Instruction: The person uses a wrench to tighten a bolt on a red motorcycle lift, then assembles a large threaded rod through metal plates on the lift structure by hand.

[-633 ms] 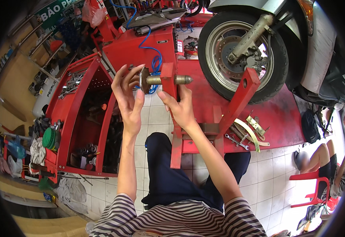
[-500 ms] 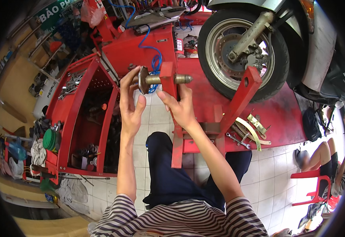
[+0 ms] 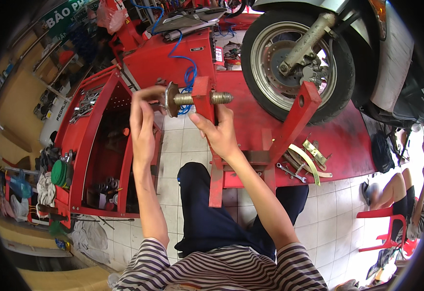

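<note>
My left hand (image 3: 143, 127) is beside the round metal plate (image 3: 172, 100) on the left end of a threaded bolt (image 3: 221, 97), its blurred fingers bent toward the plate; contact is unclear. The bolt passes horizontally through the top of a red steel upright (image 3: 202, 85), which my right hand (image 3: 217, 133) grips just below the bolt. A second red upright (image 3: 309, 92) with a hole leans to the right. Loose metal brackets (image 3: 315, 150) and a wrench (image 3: 289, 172) lie on the red platform beside the stand.
A motorcycle front wheel (image 3: 294, 111) rests on the platform (image 3: 348, 165). A red tool cart (image 3: 66, 165) is at left, a red cabinet (image 3: 158, 60) with blue hose (image 3: 190, 72) behind. A seated person (image 3: 396, 194) is at lower right on a red chair (image 3: 372, 215).
My left hand has moved slightly left and turned, its fingers bending from a spread pose toward the plate. My right hand still grips the upright.
</note>
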{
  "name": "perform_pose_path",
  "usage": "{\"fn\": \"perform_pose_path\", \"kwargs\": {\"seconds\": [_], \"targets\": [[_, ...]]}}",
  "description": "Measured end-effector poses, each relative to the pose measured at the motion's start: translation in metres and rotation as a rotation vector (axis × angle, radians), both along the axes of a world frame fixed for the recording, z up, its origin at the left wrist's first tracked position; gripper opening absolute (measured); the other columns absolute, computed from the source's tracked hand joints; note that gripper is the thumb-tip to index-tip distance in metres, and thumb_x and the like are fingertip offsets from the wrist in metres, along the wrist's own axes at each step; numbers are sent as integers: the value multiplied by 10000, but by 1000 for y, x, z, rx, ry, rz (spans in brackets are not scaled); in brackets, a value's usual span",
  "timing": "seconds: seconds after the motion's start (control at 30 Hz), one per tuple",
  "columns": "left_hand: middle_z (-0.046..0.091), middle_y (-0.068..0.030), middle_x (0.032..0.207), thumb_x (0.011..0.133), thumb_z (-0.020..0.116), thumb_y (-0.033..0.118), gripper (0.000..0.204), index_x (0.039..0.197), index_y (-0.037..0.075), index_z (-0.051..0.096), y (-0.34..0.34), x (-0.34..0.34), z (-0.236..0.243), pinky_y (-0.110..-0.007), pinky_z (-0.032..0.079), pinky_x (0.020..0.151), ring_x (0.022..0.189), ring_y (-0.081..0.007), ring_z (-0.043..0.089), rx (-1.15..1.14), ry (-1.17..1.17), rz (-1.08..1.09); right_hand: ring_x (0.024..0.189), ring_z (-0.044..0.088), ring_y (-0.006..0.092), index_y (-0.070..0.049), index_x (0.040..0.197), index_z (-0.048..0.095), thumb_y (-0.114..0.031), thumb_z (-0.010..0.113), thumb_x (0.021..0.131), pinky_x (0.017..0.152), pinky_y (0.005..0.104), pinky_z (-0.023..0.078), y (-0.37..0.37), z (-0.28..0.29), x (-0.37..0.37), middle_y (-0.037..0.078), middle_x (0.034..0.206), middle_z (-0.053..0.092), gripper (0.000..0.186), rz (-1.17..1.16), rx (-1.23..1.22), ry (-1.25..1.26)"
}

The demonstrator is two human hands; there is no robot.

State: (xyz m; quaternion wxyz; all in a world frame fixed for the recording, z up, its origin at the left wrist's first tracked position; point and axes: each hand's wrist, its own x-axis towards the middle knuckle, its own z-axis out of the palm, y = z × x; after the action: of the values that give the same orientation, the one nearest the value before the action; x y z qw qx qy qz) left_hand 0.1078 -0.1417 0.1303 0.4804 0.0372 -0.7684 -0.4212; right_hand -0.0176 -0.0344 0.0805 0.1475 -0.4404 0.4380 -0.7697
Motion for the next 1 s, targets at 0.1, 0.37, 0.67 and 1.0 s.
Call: {"fn": "perform_pose_path", "kwargs": {"seconds": [0.1, 0.37, 0.67, 1.0], "targets": [[522, -88, 1301, 817, 695, 165, 528, 1283, 53, 474, 2, -5, 9, -319, 482, 868, 1163, -182, 505, -130, -2, -130, 863, 628, 152, 26, 1089, 588, -251, 744, 805, 789, 310, 489, 1, 0, -1, 107, 937, 677, 426, 5, -10, 1], [529, -85, 1284, 739, 717, 98, 646, 1325, 57, 447, -7, -5, 8, -301, 496, 833, 1093, -178, 530, 148, -197, -162, 825, 623, 150, 29, 1084, 583, -264, 746, 803, 775, 308, 489, 0, -1, -1, 92, 908, 670, 437, -7, -13, 9], [531, -72, 1276, 821, 673, 164, 470, 1262, 59, 548, -2, -6, 12, -320, 491, 812, 1084, -188, 542, -142, -61, -162, 765, 582, 109, 26, 1062, 587, -249, 745, 807, 710, 285, 475, 0, -2, -1, 71, 855, 651, 407, -12, -18, -2], [527, -68, 1281, 732, 637, -16, 564, 1279, 72, 537, 11, 3, 16, -286, 482, 782, 1024, -169, 545, -80, -46, -101, 657, 525, 76, 11, 1047, 607, -245, 745, 812, 617, 264, 445, -2, -3, 2, 20, 740, 599, 374, -3, -5, -10]]}}
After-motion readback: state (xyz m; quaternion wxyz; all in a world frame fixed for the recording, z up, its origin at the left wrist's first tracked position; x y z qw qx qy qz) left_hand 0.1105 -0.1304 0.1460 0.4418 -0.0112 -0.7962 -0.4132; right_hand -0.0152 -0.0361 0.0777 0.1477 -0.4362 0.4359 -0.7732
